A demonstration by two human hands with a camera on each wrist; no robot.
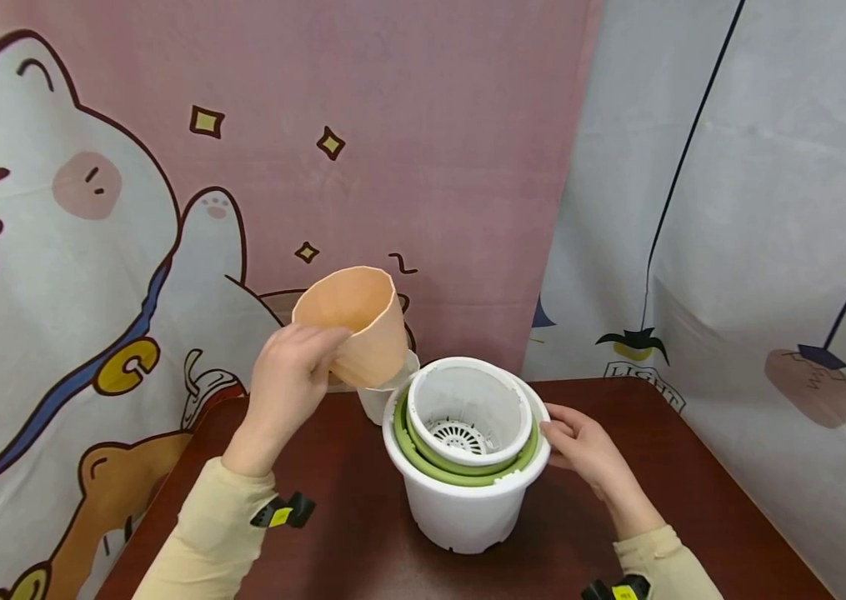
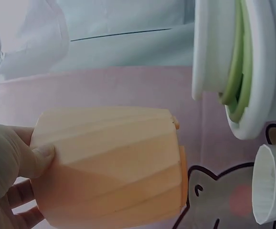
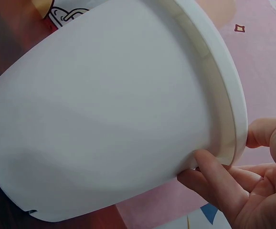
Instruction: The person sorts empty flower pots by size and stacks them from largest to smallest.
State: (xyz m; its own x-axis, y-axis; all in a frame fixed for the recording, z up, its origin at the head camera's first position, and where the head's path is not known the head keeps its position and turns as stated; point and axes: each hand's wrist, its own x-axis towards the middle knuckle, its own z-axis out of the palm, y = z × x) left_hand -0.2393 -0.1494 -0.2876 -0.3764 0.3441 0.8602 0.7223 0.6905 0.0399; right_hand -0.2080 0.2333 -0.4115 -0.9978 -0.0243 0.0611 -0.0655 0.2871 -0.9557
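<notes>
My left hand [image 1: 291,379] pinches the rim of an orange flowerpot [image 1: 370,333], held tilted in the air left of a stack of pots. In the left wrist view the thumb presses on the pot's ribbed side [image 2: 109,167]. The stack consists of a large white flowerpot [image 1: 460,508], green pots [image 1: 423,462] nested in it, and a smaller white pot [image 1: 468,396] with a slotted bottom innermost. My right hand [image 1: 591,450] grips the large pot's rim at its right side; in the right wrist view the fingers [image 3: 219,181] curl under that rim.
A small white pot [image 1: 376,404] stands behind the orange one, partly hidden, left of the stack. Everything stands on a dark red-brown table [image 1: 347,525]. A pink printed curtain [image 1: 453,167] hangs behind it, and a pale one [image 1: 753,250] on the right.
</notes>
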